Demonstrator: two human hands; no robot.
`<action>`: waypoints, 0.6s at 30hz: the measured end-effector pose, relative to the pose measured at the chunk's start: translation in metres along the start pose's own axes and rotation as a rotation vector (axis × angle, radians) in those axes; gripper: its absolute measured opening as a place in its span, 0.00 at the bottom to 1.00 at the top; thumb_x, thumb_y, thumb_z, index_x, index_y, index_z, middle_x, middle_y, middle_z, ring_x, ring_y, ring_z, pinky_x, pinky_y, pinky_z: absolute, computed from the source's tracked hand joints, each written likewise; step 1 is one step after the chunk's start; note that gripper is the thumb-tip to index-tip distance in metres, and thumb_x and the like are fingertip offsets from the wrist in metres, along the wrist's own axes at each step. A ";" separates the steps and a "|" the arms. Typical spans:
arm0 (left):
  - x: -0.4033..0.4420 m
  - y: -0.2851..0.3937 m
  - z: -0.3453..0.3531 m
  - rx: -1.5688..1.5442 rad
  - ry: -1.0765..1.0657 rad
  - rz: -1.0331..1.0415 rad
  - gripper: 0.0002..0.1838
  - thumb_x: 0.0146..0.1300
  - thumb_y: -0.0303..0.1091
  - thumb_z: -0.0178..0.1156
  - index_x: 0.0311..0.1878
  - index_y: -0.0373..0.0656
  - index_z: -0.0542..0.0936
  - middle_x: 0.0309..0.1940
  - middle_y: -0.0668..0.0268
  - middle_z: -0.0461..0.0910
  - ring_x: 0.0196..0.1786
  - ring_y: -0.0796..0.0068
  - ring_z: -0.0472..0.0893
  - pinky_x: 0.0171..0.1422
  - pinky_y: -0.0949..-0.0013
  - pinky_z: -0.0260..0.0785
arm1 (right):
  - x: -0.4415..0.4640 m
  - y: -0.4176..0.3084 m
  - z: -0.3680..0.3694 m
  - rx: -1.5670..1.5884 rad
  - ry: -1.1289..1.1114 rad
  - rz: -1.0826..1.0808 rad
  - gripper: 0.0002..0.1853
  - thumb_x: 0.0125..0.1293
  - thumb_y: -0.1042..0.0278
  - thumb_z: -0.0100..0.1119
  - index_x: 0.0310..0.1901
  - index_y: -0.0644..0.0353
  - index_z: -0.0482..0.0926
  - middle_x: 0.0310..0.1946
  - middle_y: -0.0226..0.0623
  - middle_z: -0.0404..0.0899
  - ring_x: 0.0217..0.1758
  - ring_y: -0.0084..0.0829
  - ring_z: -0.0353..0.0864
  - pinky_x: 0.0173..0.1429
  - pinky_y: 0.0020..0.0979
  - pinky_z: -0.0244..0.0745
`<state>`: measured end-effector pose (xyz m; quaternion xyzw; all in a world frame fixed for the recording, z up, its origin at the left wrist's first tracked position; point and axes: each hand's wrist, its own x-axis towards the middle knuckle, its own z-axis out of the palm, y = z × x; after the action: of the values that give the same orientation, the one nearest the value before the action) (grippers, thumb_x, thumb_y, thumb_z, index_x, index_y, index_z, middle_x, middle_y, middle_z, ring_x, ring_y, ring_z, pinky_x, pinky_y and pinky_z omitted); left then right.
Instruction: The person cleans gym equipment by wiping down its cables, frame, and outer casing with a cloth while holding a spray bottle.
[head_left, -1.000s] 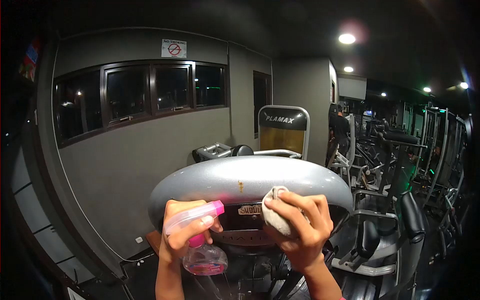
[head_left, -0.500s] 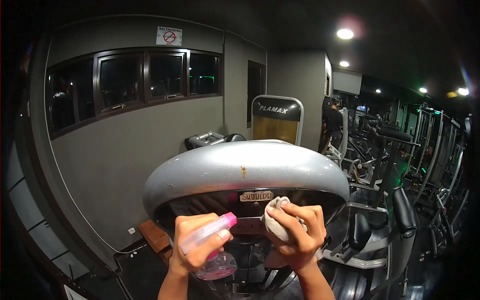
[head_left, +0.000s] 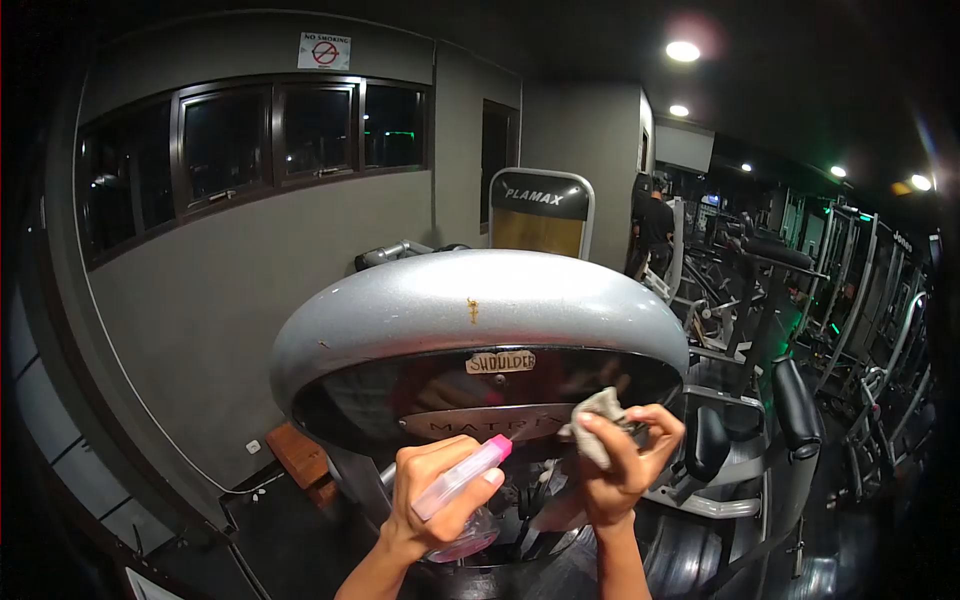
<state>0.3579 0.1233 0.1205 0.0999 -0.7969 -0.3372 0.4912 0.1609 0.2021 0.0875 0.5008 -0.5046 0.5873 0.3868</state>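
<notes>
My left hand point(head_left: 430, 500) is wrapped round a clear spray bottle point(head_left: 462, 482) with a pink nozzle, which points toward the dark panel of the gym machine. A faint streak of spray shows just beyond the nozzle. Pinched in my right hand point(head_left: 628, 465) is a crumpled, greyish cleaning cloth point(head_left: 598, 425), held in front of the panel's right side. The machine's silver curved cover point(head_left: 480, 290) carries a rusty scratch. Below it are a "SHOULDER" label point(head_left: 501, 362) and an oval "MATRIX" plate point(head_left: 470, 424), partly hidden by my hands.
Behind the machine stands a "PLAMAX" unit point(head_left: 540, 210). Padded gym machines point(head_left: 800, 410) crowd the right side. A person in dark clothes point(head_left: 655, 232) is at the back. A brown wooden block point(head_left: 300, 458) lies by the left wall.
My left hand has moved right with the spray bottle, and spray now shows at its nozzle. My right hand has shifted slightly right with the cloth, uncovering the label. The view has tilted down slightly.
</notes>
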 end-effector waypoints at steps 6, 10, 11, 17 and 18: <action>-0.012 -0.010 0.006 -0.041 -0.008 -0.003 0.12 0.55 0.35 0.60 0.25 0.33 0.77 0.19 0.58 0.74 0.20 0.60 0.74 0.26 0.65 0.64 | -0.005 0.006 -0.002 0.174 0.126 0.255 0.22 0.46 0.85 0.66 0.45 0.53 0.87 0.52 0.43 0.75 0.55 0.39 0.77 0.56 0.36 0.74; -0.021 -0.012 0.008 -0.116 0.060 -0.036 0.15 0.56 0.38 0.58 0.28 0.31 0.80 0.22 0.59 0.79 0.21 0.69 0.78 0.27 0.70 0.68 | 0.006 -0.019 0.011 0.022 0.036 0.103 0.29 0.37 0.83 0.63 0.46 0.48 0.88 0.49 0.34 0.79 0.48 0.38 0.76 0.53 0.36 0.73; -0.024 -0.012 0.008 -0.167 0.067 -0.100 0.16 0.56 0.39 0.58 0.30 0.31 0.81 0.24 0.59 0.81 0.21 0.72 0.80 0.28 0.72 0.69 | 0.004 -0.023 0.015 0.029 0.009 0.073 0.31 0.34 0.81 0.63 0.46 0.48 0.88 0.49 0.33 0.79 0.48 0.38 0.75 0.53 0.37 0.72; -0.045 -0.024 0.006 -0.284 0.123 -0.277 0.20 0.57 0.42 0.54 0.32 0.29 0.81 0.27 0.57 0.82 0.22 0.74 0.81 0.28 0.74 0.71 | -0.009 -0.024 0.004 0.047 -0.265 -0.075 0.32 0.34 0.74 0.66 0.49 0.43 0.88 0.51 0.26 0.79 0.46 0.36 0.73 0.51 0.35 0.73; -0.049 -0.027 0.005 -0.299 0.145 -0.251 0.21 0.57 0.42 0.54 0.31 0.28 0.81 0.26 0.56 0.82 0.22 0.73 0.81 0.28 0.74 0.71 | -0.009 -0.016 0.000 0.044 -0.207 -0.027 0.31 0.34 0.75 0.66 0.48 0.44 0.88 0.49 0.28 0.80 0.46 0.36 0.74 0.51 0.35 0.73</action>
<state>0.3737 0.1286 0.0668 0.1485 -0.6819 -0.5022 0.5107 0.1782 0.2054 0.0817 0.5740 -0.5221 0.5382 0.3291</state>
